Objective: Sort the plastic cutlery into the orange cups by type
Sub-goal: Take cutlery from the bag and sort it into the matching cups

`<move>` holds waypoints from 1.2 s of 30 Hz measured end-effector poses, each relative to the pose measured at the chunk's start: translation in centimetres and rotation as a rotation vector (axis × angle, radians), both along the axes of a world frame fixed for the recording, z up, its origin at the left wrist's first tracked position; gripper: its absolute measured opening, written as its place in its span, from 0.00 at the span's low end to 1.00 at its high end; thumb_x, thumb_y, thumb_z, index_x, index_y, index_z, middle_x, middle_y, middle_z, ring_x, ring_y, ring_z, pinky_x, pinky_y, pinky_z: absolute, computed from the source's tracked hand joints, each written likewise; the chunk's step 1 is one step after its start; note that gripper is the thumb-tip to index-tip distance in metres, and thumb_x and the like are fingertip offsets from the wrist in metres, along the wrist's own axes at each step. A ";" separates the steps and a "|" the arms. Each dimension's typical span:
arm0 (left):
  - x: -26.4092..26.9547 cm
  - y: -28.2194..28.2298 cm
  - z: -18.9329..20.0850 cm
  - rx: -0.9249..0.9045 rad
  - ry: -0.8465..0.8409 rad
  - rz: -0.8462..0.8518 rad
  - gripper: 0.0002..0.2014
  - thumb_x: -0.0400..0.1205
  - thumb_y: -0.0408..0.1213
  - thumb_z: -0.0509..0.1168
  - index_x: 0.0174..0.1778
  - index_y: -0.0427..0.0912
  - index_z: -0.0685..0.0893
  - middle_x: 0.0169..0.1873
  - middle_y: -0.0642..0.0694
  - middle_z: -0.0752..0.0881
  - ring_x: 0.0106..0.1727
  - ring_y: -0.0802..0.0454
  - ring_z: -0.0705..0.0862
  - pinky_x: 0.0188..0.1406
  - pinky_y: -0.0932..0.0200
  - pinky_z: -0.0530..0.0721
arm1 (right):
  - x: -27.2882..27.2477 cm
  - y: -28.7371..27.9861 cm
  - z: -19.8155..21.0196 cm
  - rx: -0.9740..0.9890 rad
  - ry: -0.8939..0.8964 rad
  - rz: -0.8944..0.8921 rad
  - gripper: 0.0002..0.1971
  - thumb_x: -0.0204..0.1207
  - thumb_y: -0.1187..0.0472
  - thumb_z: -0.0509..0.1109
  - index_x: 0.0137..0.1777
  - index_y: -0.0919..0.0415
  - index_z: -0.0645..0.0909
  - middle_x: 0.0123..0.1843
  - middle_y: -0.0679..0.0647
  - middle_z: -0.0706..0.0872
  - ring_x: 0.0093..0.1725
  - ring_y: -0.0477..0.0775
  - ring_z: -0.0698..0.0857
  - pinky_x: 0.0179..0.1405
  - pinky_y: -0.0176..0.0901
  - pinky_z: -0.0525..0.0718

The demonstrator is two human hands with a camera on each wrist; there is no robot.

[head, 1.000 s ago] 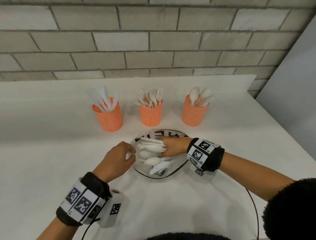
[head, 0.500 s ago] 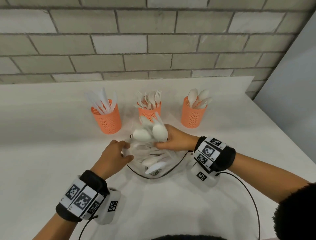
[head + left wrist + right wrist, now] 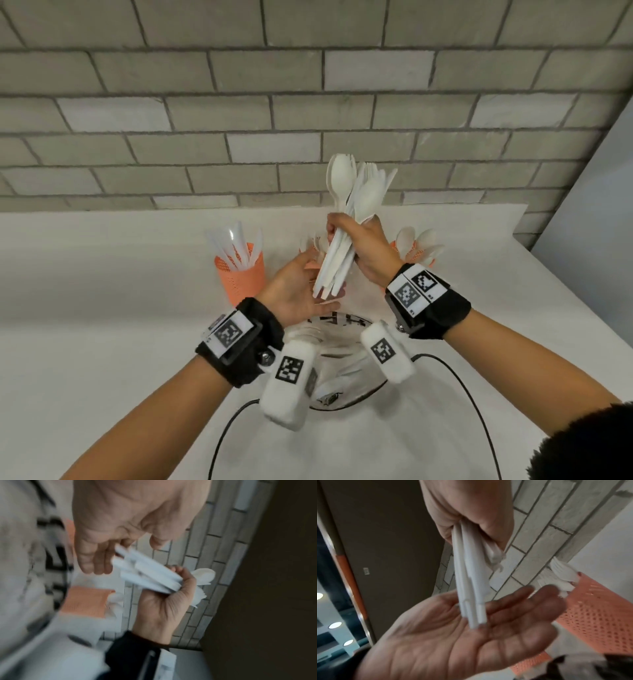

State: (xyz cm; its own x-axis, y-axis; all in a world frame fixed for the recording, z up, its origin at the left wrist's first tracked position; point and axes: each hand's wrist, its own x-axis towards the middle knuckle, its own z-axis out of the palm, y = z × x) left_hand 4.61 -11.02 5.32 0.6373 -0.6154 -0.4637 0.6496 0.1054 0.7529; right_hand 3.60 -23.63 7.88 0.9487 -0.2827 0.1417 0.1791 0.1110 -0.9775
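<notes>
My right hand grips a bundle of white plastic cutlery, spoons and forks mixed, held upright above the glass plate. My left hand lies open, palm up, under the handle ends, which touch its fingers. The right wrist view shows the bundle hanging from my fist onto that palm. Three orange mesh cups stand behind. The left cup holds knives and the right cup holds spoons. The middle cup, with forks, is mostly hidden behind my hands in the head view.
More white cutlery lies on the plate below my wrists. Black cables trail over the white table toward me. A grey brick wall closes the back, and the table's edge runs along the right.
My right hand has lifted the cutlery bundle off the plate and turned it upright. My left hand left the plate's rim and now lies palm up under the handles.
</notes>
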 end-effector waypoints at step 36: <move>3.9 -2.5 2.1 0.177 -0.826 0.597 0.07 0.84 0.35 0.57 0.52 0.40 0.79 0.45 0.44 0.82 0.34 0.54 0.82 0.33 0.64 0.79 | 0.8 -2.3 -2.3 -1.081 0.260 -0.316 0.16 0.74 0.55 0.68 0.57 0.64 0.75 0.50 0.60 0.87 0.49 0.63 0.86 0.35 0.42 0.73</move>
